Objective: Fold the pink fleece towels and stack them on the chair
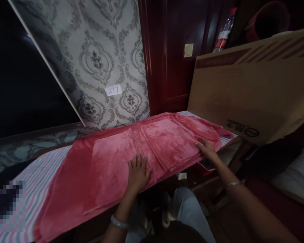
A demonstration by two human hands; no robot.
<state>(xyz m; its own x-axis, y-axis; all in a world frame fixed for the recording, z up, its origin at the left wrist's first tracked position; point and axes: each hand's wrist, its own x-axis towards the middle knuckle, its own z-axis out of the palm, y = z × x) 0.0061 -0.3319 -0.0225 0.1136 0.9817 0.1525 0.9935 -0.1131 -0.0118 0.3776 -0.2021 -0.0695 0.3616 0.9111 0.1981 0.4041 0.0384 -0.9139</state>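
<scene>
A pink plush cloth [111,162], whether blanket or garment I cannot tell, lies spread along a narrow surface, with folded panels layered in its middle. My left hand [138,172] rests flat on it near the front edge, fingers stretched out. Toward the right end, my right hand [206,148] touches the cloth by its front edge, with thumb and fingers apart. A rolled or bunched pink part [198,126] lies just beyond my right hand. Beneath the cloth, a striped sheet [44,175] shows at the left and a little at the right end.
A large cardboard box [243,87] stands at the right, with a red-capped bottle [224,33] behind its top edge. Patterned wallpaper [98,60] carries a paper label [113,90] reading 277. A dark screen [27,74] is at the left, a dark red door [172,67] behind.
</scene>
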